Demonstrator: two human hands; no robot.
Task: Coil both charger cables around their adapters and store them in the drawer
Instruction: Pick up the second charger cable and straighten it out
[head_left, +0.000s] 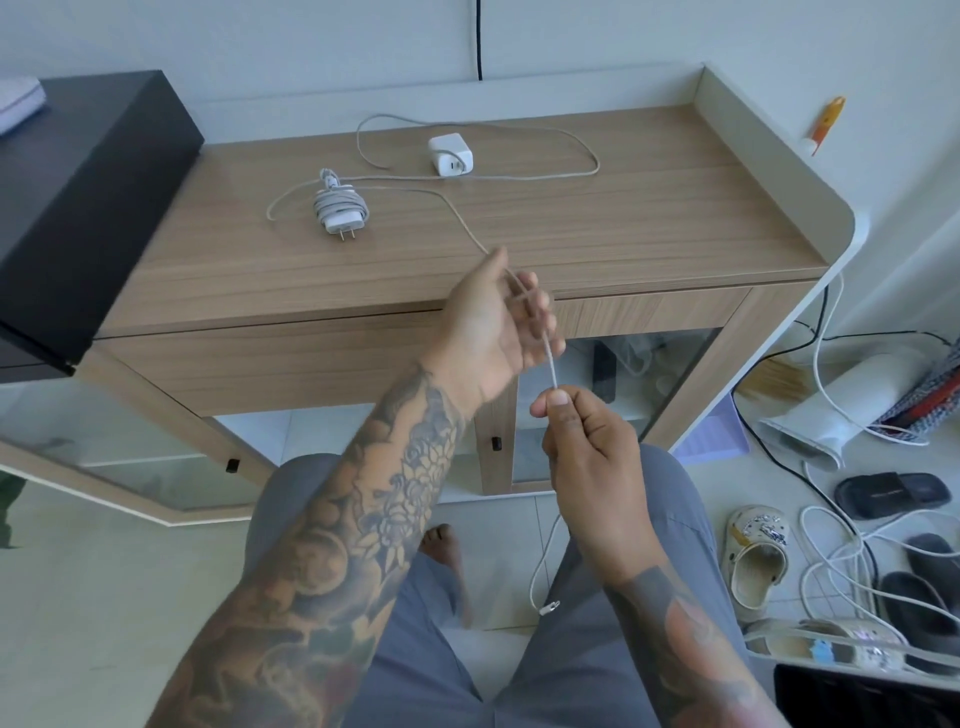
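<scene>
Fingers (558, 402) of both raised hands pinch one taut cable (549, 364).

The tabletop (571, 218) is matt wood-grain laminate. Both adapters, one bare (450, 154) and one wrapped (340, 208), look like smooth white plastic with metal prongs. The cable (550, 364) looks braided, matt grey-white. Cabinet doors (130, 467) are glossy glass.

This is a lived-in room of a home, not a workplace. A light wooden cabinet (519, 228) with glass doors stands against a plain white wall, and the pale tiled floor (104, 597) beside it is strewn with slippers (891, 493), a clog (758, 556) and loose white cables (841, 566). A person sits barefoot in front of it, and chargers (340, 208) lie on the cabinet top.
</scene>
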